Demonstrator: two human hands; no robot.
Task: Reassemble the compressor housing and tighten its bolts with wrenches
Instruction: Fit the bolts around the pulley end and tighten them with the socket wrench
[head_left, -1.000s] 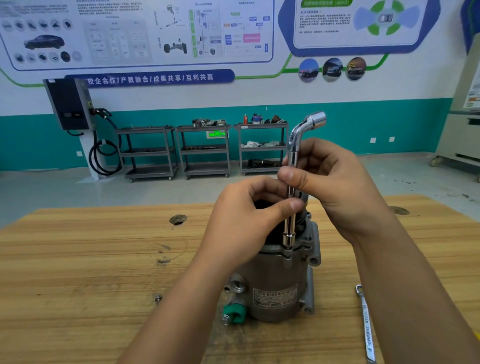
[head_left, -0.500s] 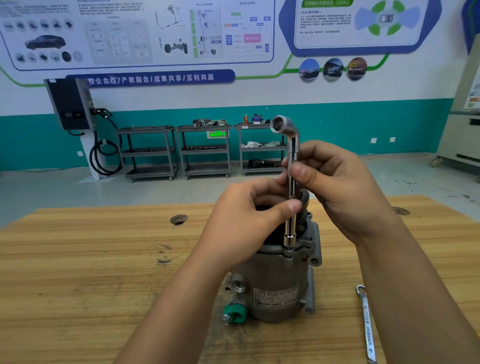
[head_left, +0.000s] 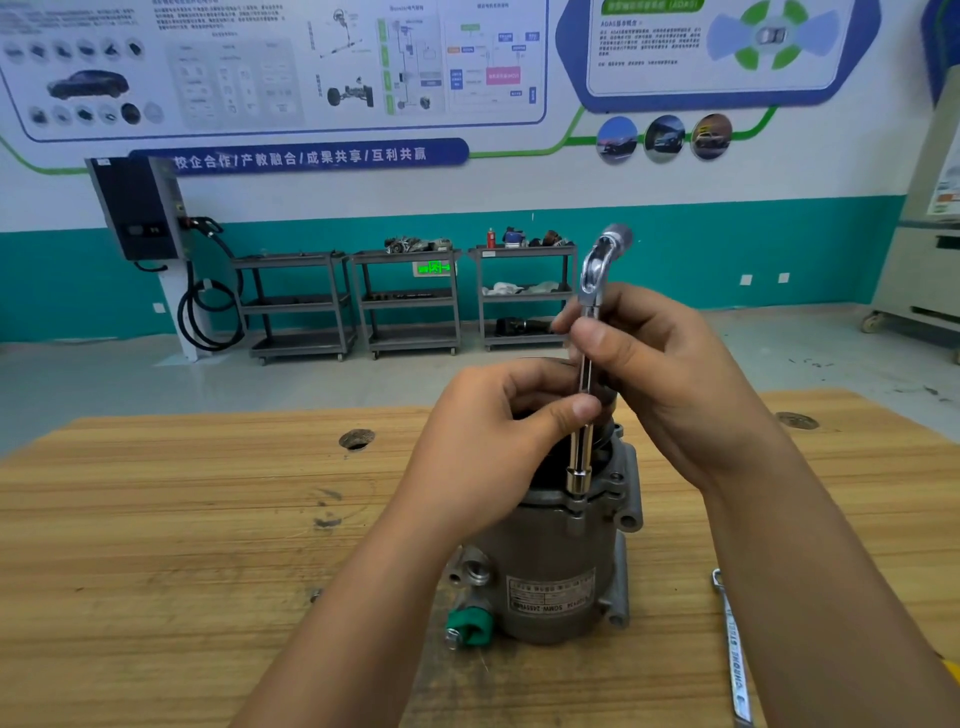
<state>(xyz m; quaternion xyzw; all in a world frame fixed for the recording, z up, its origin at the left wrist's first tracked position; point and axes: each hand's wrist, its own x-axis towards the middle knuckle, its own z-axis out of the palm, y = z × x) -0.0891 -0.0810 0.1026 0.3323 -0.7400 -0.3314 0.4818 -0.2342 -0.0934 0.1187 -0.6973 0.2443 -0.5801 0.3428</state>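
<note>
A grey metal compressor (head_left: 561, 582) stands upright on the wooden table (head_left: 182, 545), with a label on its side and a green cap (head_left: 469, 627) on a low port. An L-shaped socket wrench (head_left: 592, 291) stands vertical, its lower socket seated on a bolt at the housing's top flange (head_left: 577, 480). My left hand (head_left: 498, 447) pinches the wrench shaft low down, thumb against it. My right hand (head_left: 660, 374) grips the shaft higher up. The wrench's bent top end points up and to the right. My hands hide the compressor's top.
A flat chrome spanner (head_left: 732, 649) lies on the table to the right of the compressor. A small bolt (head_left: 315, 595) lies on the wood to the left, partly behind my forearm. Two round holes (head_left: 356, 439) mark the table's far side. Shelving carts stand by the far wall.
The wrench's bent top end swung from right to left and back to the right, as both hands spin the shaft on the bolt. The compressor has not moved.
</note>
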